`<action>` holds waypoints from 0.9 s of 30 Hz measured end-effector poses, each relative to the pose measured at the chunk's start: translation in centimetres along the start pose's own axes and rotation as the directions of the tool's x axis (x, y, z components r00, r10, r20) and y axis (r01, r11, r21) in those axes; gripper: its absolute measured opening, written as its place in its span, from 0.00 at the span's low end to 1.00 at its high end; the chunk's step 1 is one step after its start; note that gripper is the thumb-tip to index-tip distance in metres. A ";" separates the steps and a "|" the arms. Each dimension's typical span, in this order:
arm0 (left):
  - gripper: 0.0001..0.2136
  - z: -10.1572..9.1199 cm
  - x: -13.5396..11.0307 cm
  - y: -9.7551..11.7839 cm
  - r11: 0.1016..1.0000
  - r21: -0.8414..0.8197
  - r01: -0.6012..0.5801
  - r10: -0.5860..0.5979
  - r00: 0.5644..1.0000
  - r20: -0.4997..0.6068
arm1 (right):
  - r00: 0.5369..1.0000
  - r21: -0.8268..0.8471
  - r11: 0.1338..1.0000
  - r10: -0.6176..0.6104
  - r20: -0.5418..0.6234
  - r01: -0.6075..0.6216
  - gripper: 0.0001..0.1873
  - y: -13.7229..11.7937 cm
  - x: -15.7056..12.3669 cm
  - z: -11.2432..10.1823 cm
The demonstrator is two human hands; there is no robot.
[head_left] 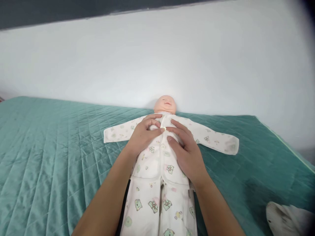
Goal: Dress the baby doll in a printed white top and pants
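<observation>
Both L hand (145, 134) & R hand (185, 150) on doll's (165, 104) jacket (149, 165), ctr frame | fingertips (159, 131) nearly together, clamped? can't tell | trousers (144, 196) cut off, btm

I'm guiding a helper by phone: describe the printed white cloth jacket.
On the green quilted bedcover lies a pink-headed doll. The jacket covers its torso, beneath the bare left hand and right hand. Unlike the matching printed trousers below, it has outspread sleeves.

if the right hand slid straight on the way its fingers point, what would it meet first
Probably the small pale fastener on the front of the patterned top, just ahead of the right hand, with the thumb of the left hand just beyond; any gap is hard to judge.
</observation>
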State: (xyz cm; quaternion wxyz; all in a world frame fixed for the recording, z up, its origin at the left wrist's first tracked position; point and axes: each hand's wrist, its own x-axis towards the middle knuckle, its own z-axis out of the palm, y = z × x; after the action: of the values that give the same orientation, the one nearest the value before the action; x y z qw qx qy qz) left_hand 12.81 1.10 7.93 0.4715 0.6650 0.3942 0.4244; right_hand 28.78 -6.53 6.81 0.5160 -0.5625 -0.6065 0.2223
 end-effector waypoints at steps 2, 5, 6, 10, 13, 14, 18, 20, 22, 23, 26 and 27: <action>0.04 0.0 0.0 0.0 1.000 0.005 -0.004 0.004 1.000 -0.002 | 1.000 0.004 1.000 0.010 0.000 -0.010 0.12 0.0 0.0 0.0; 0.03 -0.1 0.0 0.0 1.000 -0.006 -0.012 0.012 1.000 0.011 | 1.000 0.022 1.000 0.022 -0.002 -0.022 0.12 -0.1 -0.1 -0.1; 0.03 -0.1 0.0 0.0 1.000 -0.011 -0.018 0.018 1.000 0.016 | 1.000 0.025 1.000 0.017 -0.002 -0.017 0.12 -0.1 -0.1 -0.1; 0.03 -0.1 0.1 -0.2 0.999 -0.010 -0.048 0.048 0.999 0.011 | 1.000 0.021 0.999 -0.028 0.005 0.028 0.12 0.0 -0.1 -0.2; 0.04 0.0 0.2 -0.3 0.998 0.003 -0.056 0.056 0.998 -0.006 | 1.000 0.035 0.999 -0.027 0.000 0.027 0.13 0.1 0.0 -0.1; 0.04 0.1 0.2 -0.3 0.998 0.006 -0.057 0.057 0.998 -0.010 | 1.000 0.040 0.999 -0.026 -0.003 0.026 0.13 0.1 0.0 -0.1; 0.04 0.0 0.1 -0.3 0.998 -0.006 -0.067 0.067 0.998 -0.011 | 0.999 0.048 0.998 -0.040 -0.007 0.040 0.13 0.2 0.0 -0.1; 0.04 0.0 0.0 -0.3 0.997 -0.013 -0.071 0.071 0.997 -0.007 | 0.999 0.050 0.998 -0.046 -0.005 0.046 0.13 0.2 0.0 -0.1; 0.04 -0.1 0.0 -0.3 0.997 -0.007 -0.071 0.071 0.997 -0.006 | 0.999 0.053 0.997 -0.054 -0.005 0.055 0.14 0.2 0.0 -0.1; 0.03 -0.1 0.0 -0.2 0.997 0.002 -0.071 0.071 0.997 -0.006 | 0.998 0.053 0.997 -0.061 -0.005 0.061 0.14 0.2 0.0 -0.1; 0.03 0.1 -0.1 -0.2 0.995 0.025 -0.094 0.095 0.995 -0.020 | 0.996 0.040 0.995 -0.089 0.007 0.089 0.15 0.3 0.0 -0.1; 0.02 0.1 -0.1 -0.2 0.993 0.028 -0.115 0.115 0.993 -0.028 | 0.995 0.028 0.995 -0.098 0.016 0.097 0.16 0.3 0.0 -0.1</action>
State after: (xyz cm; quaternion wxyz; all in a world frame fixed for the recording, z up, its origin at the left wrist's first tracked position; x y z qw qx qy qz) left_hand 12.90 1.05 7.71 0.4317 0.6863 0.3677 0.4555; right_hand 29.01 -6.52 6.62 0.5285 -0.5232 -0.6347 0.2099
